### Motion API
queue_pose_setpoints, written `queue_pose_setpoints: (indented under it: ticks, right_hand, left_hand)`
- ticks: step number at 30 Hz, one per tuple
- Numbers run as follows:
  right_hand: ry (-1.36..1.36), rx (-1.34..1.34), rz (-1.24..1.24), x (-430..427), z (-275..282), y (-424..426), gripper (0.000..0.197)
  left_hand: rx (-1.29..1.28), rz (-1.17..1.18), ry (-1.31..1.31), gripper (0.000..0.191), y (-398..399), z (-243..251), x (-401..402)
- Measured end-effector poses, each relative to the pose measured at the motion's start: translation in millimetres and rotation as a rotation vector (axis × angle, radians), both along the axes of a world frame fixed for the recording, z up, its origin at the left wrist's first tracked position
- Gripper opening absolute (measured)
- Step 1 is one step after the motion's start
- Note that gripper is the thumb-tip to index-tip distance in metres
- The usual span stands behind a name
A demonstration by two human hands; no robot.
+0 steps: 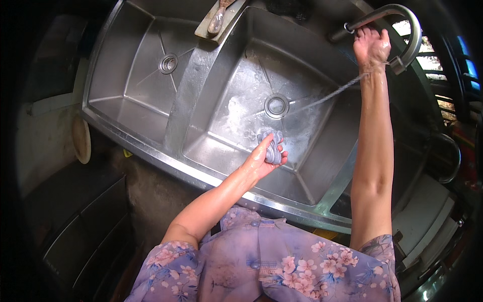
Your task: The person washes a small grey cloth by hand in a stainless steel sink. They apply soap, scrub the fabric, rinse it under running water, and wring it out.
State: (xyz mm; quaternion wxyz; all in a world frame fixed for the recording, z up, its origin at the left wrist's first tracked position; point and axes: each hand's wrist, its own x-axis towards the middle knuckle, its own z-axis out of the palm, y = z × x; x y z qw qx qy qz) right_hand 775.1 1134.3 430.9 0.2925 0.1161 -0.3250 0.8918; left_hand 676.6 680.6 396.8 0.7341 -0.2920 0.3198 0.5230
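My left hand (262, 158) holds a wet, bunched grey cloth (274, 153) above the near part of a stainless steel sink basin (241, 128). Thumb and fingers wrap around the cloth. My right hand (371, 47) is raised at the far right, palm showing with nothing visible in it. Its fingertips are close to the pipe of a curved metal faucet (415, 34); contact there is unclear. Water (343, 87) runs from the spout, past my right wrist, into the basin. Both forearms look wet. Suds and water lie around the basin's drain (276, 106).
A second steel basin (139, 90) adjoins on the left. On the divider's far end, a tool with a worn handle (217, 22) rests on a pale rectangular block (202, 32). Another curved metal pipe (458, 154) stands at right. A round pale object (81, 139) is beside the sink's left edge.
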Motion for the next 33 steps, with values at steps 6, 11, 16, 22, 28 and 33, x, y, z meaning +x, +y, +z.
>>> queue_pose_setpoints:
  ticks: [6,11,16,22,28,33]
  right_hand:
    - [-0.707,-0.217,-0.579,-26.5,19.3,-159.2,0.046]
    - [-0.587,-0.345,-0.027,30.9,-35.8,-319.4,0.088]
    - [-0.149,-0.466,-0.079,7.8,-8.0,-363.3,0.072]
    - [0.2,-0.463,-0.089,26.3,7.7,-349.7,0.039]
    - [-0.174,-0.539,-0.059,42.1,52.2,-318.5,0.024]
    - [-0.651,-0.48,-0.012,29.1,44.7,-307.6,0.016]
  left_hand:
    - [0.199,0.117,-0.128,0.043,-6.1,11.8,-2.7]
    - [0.355,0.082,-0.237,0.045,14.0,56.0,18.8]
    - [0.488,0.153,-0.453,0.045,20.2,74.6,46.6]
    - [0.514,0.205,-0.647,0.046,21.6,92.1,66.2]
    - [0.64,-0.107,-0.492,0.031,29.8,96.4,53.3]
    - [0.525,-0.456,0.079,0.019,41.3,72.2,41.4]
